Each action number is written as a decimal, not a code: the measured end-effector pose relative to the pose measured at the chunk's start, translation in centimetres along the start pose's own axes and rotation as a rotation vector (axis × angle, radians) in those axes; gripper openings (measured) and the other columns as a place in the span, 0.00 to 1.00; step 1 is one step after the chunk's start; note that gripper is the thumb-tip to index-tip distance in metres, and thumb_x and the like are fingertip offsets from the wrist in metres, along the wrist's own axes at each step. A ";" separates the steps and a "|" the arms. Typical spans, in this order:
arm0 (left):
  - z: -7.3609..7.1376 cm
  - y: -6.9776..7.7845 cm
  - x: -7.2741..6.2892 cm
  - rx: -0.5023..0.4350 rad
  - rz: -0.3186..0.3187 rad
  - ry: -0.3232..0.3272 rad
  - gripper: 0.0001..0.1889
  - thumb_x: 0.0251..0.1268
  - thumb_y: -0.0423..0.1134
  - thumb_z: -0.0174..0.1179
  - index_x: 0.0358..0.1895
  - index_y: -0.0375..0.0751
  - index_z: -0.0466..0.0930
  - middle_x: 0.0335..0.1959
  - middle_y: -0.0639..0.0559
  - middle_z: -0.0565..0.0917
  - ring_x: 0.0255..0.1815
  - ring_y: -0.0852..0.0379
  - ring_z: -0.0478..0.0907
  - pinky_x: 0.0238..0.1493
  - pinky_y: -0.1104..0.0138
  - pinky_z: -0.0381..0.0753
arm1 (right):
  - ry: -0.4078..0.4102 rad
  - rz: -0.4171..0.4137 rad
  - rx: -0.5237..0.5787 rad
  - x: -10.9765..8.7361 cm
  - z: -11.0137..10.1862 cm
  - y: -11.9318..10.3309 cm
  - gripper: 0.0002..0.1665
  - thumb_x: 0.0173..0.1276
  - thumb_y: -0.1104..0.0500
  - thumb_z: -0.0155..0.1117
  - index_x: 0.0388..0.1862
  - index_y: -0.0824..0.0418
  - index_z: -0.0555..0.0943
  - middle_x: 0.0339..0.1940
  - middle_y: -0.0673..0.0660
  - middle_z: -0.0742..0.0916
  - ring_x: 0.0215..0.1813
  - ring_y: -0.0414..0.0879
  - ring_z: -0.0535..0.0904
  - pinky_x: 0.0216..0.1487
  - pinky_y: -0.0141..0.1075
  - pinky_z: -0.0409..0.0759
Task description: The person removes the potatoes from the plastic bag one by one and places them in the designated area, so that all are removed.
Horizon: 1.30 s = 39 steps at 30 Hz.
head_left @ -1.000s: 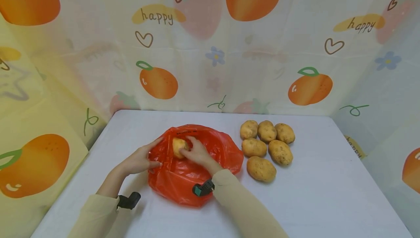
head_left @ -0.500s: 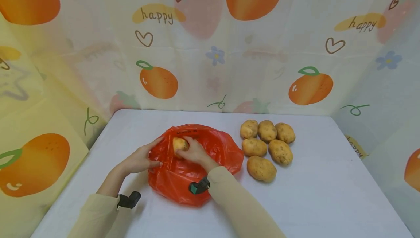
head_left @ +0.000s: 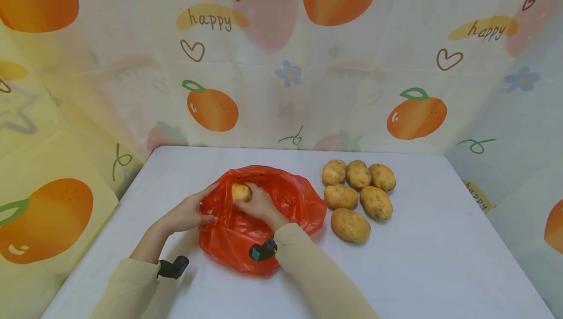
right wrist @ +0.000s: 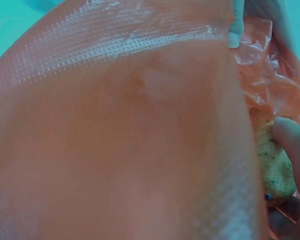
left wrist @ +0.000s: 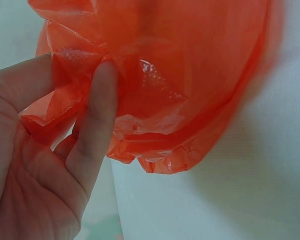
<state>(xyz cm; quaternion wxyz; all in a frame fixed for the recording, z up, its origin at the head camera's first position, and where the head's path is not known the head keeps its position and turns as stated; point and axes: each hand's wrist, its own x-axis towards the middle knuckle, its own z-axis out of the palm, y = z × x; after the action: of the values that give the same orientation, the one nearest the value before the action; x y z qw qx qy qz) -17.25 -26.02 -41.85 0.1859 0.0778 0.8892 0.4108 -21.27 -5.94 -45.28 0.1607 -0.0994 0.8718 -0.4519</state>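
A red plastic bag [head_left: 264, 255] lies on the table with its mouth spread open. At its left rim my left hand [head_left: 186, 214] grips the film; in the left wrist view, thumb and fingers close on the crumpled plastic [left wrist: 70, 65]. My right hand [head_left: 259, 205] reaches inside the mouth and holds a potato [head_left: 239, 193] near the bag's left inner wall. The right wrist view shows the thumb pressed on that potato [right wrist: 275, 167], while the raised bag film [right wrist: 125, 150] hides most of the hand.
Several loose potatoes [head_left: 340, 197] sit in a cluster just right of the bag, the closest one [head_left: 350, 225] near its edge. The white table [head_left: 440, 260] meets a printed curtain [head_left: 290, 109] at the back and sides.
My right hand has shifted slightly left and deeper into the bag with the potato, which shows a little less. The left hand stays on the rim.
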 end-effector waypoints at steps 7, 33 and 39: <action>0.0 0.0 0.0 -0.005 -0.005 -0.001 0.46 0.53 0.35 0.65 0.73 0.55 0.47 0.65 0.39 0.63 0.44 0.47 0.71 0.35 0.63 0.81 | 0.015 -0.014 -0.009 0.1 0.3 0.2 0.37 0.61 0.49 0.64 0.66 0.56 0.63 0.53 0.55 0.77 0.48 0.49 0.74 0.53 0.45 0.77; -0.4 -0.4 -0.2 -0.031 0.034 0.007 0.46 0.53 0.34 0.65 0.73 0.55 0.47 0.62 0.38 0.65 0.43 0.48 0.73 0.35 0.63 0.82 | 0.046 -0.012 0.046 -1.0 -0.4 -0.1 0.37 0.56 0.52 0.69 0.62 0.56 0.65 0.52 0.55 0.74 0.48 0.48 0.71 0.48 0.43 0.78; -0.5 -0.2 -0.4 -0.027 0.027 0.015 0.46 0.53 0.33 0.64 0.73 0.54 0.47 0.63 0.37 0.64 0.44 0.47 0.72 0.35 0.63 0.82 | 0.079 -0.036 0.030 -1.4 -1.1 -0.1 0.38 0.55 0.52 0.69 0.62 0.55 0.65 0.51 0.56 0.74 0.47 0.48 0.71 0.46 0.42 0.79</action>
<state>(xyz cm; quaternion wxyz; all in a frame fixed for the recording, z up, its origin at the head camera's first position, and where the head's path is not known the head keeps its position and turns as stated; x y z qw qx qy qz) -17.07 -26.58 -41.60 0.1746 0.0843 0.8837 0.4259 -20.37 -4.72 -44.33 0.1194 -0.0947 0.8686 -0.4714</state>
